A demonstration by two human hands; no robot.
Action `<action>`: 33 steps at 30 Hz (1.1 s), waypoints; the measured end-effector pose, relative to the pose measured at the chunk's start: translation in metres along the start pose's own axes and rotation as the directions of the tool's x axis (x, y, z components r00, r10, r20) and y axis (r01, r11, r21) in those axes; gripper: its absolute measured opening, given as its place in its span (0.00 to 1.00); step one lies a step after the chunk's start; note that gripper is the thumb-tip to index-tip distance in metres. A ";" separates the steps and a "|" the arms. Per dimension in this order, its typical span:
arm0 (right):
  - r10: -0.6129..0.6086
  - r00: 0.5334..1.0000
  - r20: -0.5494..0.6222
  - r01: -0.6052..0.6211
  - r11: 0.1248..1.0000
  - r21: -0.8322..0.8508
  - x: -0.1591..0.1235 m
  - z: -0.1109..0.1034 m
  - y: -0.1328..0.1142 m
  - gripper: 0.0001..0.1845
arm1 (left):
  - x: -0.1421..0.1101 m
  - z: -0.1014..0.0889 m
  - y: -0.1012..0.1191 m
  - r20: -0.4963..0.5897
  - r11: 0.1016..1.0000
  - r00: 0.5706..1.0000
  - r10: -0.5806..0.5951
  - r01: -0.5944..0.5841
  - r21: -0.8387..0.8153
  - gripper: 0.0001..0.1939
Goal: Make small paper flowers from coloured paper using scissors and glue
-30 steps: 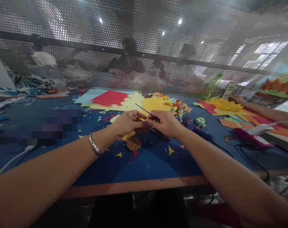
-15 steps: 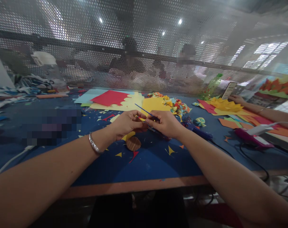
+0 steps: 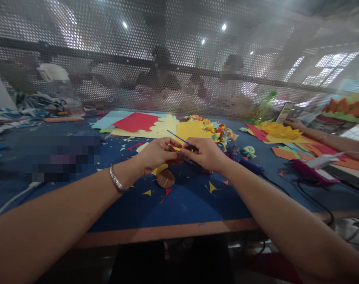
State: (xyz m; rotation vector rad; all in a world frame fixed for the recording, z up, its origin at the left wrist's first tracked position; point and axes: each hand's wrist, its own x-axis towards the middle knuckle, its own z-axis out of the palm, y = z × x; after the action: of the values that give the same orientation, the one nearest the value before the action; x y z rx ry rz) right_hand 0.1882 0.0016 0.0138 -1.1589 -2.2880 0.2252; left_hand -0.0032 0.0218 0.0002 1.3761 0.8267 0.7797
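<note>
Over the middle of the table, both hands meet with fingertips almost touching. My right hand (image 3: 203, 153) is closed around a thin blue stick (image 3: 177, 136), whose free end points up to the left. My left hand (image 3: 159, 155), with a silver bangle at the wrist, has its fingers pinched together. Whatever they hold is too small to name; a bit of yellow shows near the tips. Just below lie a round wooden disc (image 3: 165, 179) and a yellow paper piece (image 3: 159, 169). A blue glue gun (image 3: 249, 165) with a cord rests right of my right hand.
Coloured paper sheets (image 3: 135, 122) and a heap of small folded paper pieces (image 3: 223, 132) lie behind my hands. Paper scraps (image 3: 210, 187) are scattered about. A pink power strip (image 3: 317, 173) and another person's hand (image 3: 294, 124) are at right. A bottle (image 3: 62, 88) stands far left.
Hardly anything differs. Both hands keep their place and grip, with only a slight shift of the fingers and of the whole view.
</note>
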 end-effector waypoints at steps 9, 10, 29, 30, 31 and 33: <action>-0.033 0.999 -0.010 0.033 0.999 -0.031 0.000 0.001 0.001 0.12 | 0.000 0.001 0.001 -0.016 0.999 0.999 -0.035 0.035 -0.003 0.17; -0.031 0.999 -0.011 0.031 0.999 -0.033 0.000 0.001 0.002 0.12 | 0.000 0.001 0.001 -0.011 0.999 0.999 -0.038 0.038 -0.002 0.16; -0.042 0.999 -0.033 0.042 0.999 -0.005 0.000 0.002 0.000 0.11 | -0.002 0.002 0.002 -0.016 0.998 0.999 -0.048 0.048 -0.040 0.14; -0.041 0.999 -0.033 0.040 0.999 -0.008 0.000 0.002 0.000 0.11 | -0.002 0.002 0.002 -0.016 0.998 0.999 -0.051 0.050 -0.041 0.14; -0.041 0.999 -0.033 0.041 0.999 -0.009 0.000 0.002 0.000 0.11 | -0.002 0.002 0.002 -0.016 0.998 0.999 -0.052 0.052 -0.043 0.14; -0.045 0.998 -0.033 0.045 0.999 -0.007 0.000 0.002 0.001 0.11 | -0.002 0.002 0.002 -0.016 0.997 0.998 -0.053 0.052 -0.051 0.13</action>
State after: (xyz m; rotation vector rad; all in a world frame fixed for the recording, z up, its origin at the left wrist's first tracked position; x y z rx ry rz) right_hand 0.1876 0.0024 0.0115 -1.1048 -2.2848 0.1801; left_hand -0.0021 0.0190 0.0025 1.2992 0.8476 0.7676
